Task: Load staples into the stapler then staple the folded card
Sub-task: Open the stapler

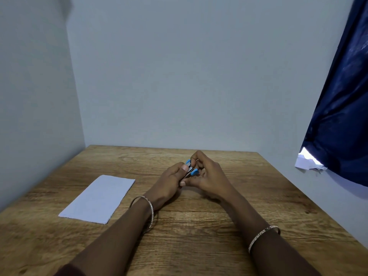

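**Ana:** Stapler [191, 169] first: where was it?

**Ben:** Up off the table [199, 226], caught between both hands at about twelve o'clock from the person's seat. The left hand [169, 182] was curled round its lower end, thumb pressed along the side, fingers closed on it. The right hand [207, 176] sat just at its three o'clock, fingers bent inward, the tips pinched at the top near the blue end.

**Ana:** Why held that way?

**Ben:** I judged the left hand was steadying the body while the right worked the loading end. Whether it held staples I could not tell; anything there was too small to see.

**Ana:** Was it opened?

**Ben:** Two blue parts stood slightly apart with metal between, so probably partly opened.

**Ana:** And the card?

**Ben:** The folded card [99, 199] lay flat at about nine o'clock of the left hand, well apart, untouched, presumably parked clear until loading was done.
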The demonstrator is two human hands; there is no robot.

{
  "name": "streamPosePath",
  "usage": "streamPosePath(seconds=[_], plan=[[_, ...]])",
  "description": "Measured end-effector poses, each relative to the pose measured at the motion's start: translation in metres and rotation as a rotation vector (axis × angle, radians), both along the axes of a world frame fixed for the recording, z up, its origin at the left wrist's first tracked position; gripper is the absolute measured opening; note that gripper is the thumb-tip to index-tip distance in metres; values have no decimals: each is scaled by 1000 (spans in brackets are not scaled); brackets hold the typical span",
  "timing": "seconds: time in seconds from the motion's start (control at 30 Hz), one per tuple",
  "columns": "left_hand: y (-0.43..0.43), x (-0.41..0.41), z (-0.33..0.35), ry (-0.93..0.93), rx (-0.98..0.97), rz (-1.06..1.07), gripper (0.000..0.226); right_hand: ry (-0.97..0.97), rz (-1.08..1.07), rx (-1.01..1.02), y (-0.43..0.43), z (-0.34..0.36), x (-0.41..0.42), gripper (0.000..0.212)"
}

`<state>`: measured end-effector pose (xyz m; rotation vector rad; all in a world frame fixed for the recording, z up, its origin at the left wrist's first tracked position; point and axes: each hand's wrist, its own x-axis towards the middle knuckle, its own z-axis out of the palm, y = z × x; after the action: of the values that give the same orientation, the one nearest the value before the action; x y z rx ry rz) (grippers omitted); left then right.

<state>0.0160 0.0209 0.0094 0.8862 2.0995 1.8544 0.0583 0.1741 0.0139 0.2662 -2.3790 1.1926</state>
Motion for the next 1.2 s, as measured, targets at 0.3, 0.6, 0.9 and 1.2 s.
streamPosePath(seconds=[0.3, 0.6, 0.9, 1.2], plan=[[-3, 6, 8, -56, 58, -57, 36, 43, -42, 44, 0, -3, -3, 56], [-4, 5, 6, -87, 81, -78, 36, -2, 33, -49, 2, -3, -4, 55], [2, 1, 1, -143, 129, -45, 32, -2, 38, -33, 0, 3, -2, 54], [-4, -13, -3, 188, 53, 155, 31, -116, 105, -375, -7, -3, -4, 46]])
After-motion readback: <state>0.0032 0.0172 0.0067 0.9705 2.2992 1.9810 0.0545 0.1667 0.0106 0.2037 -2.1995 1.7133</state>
